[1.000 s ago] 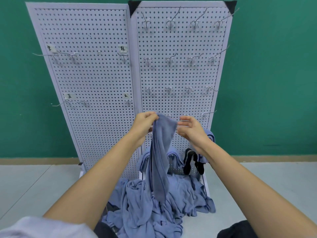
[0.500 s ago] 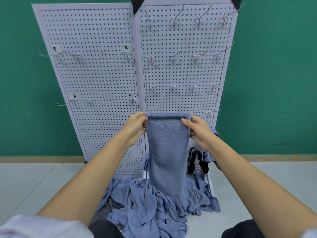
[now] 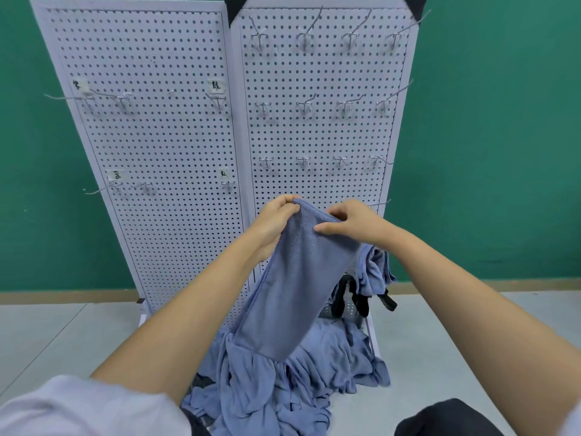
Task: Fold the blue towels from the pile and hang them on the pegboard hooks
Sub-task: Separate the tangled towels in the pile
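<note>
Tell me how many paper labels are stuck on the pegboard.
4, all on the left panel: upper left label, upper right label, lower left label, lower right label. Others may be hidden behind the towel.

Four small white paper tags, each with one handwritten black Chinese character, are stuck on the left panel of the white pegboard (image 3: 157, 136), each just above one of its metal hooks (image 3: 121, 100); the upper-right label (image 3: 215, 86) appears to read 绿; the lower-left label (image 3: 117, 175) appears to read 蓝; the lower-right label (image 3: 224, 173) appears to read 红. The character on the upper-left label (image 3: 80, 84) is too blurred to make out.
</note>
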